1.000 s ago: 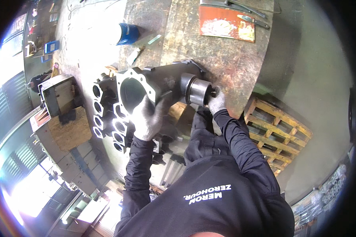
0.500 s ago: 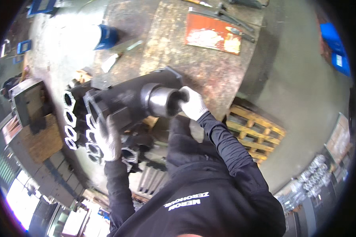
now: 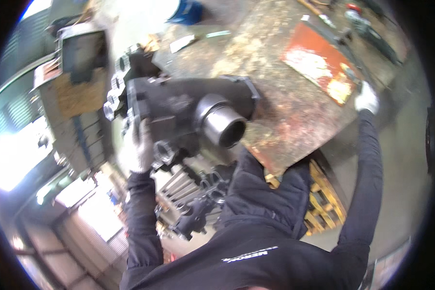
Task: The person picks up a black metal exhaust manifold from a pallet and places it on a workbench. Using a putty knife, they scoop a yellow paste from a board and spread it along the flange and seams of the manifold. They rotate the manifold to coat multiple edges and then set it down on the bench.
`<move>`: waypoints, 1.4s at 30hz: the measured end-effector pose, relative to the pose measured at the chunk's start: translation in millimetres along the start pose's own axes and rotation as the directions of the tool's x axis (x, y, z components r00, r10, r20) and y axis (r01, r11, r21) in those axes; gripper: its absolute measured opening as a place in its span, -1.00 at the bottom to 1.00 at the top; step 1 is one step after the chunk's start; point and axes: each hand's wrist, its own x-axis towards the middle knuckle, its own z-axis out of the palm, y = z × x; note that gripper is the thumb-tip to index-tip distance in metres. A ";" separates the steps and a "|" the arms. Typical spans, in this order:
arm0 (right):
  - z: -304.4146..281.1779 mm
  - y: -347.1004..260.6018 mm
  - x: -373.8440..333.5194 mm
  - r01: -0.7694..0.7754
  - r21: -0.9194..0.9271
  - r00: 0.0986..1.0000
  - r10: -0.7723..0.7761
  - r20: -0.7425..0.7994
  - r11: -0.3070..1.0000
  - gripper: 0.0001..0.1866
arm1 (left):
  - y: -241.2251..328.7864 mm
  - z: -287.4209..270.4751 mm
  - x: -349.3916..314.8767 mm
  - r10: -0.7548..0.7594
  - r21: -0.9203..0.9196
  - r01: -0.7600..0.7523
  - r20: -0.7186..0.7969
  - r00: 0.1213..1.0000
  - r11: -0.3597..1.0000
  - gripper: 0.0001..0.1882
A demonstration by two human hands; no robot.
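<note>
A large black pipe casting [image 3: 174, 104] lies across the left part of the worktable, with a bare-metal round outlet [image 3: 222, 123] facing me. My left hand [image 3: 139, 147], in a white glove, has its fingers on the flange at the casting's left end. My right hand [image 3: 366, 99], also gloved, is far out at the table's right edge. It is at the lower end of a dark long-handled tool [image 3: 365, 72], beside a red plate [image 3: 314, 55] with worn pale patches. The right fingers are blurred, so their grip cannot be made out.
Several smaller flanged castings [image 3: 198, 212] sit below the table's near left side. A yellow pallet [image 3: 326, 198] is under the near right corner. A blue container [image 3: 186, 12] stands at the back, and a dark tool with a red end [image 3: 372, 34] lies far right.
My right hand has left the casting's outlet and reached far right to the tool beside the red plate. My left hand stays at the flange. The view has turned.
</note>
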 end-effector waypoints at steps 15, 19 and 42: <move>-9.2 -27.4 -167.0 -0.329 0.395 0.943 0.272 0.193 0.858 -0.41 | -16.8 7.6 10.2 -0.064 -0.571 0.141 0.153 0.986 0.809 -0.58; 2.9 -39.4 -185.1 -0.270 0.466 0.959 0.279 0.051 0.843 -0.52 | -11.7 8.6 9.2 -0.109 -0.675 0.236 0.226 0.968 0.699 -0.54; 42.3 -41.1 -180.0 -0.323 0.454 0.942 0.329 0.068 0.830 -0.54 | 19.8 11.9 -7.7 -0.127 -0.617 0.192 0.148 0.981 0.763 -0.54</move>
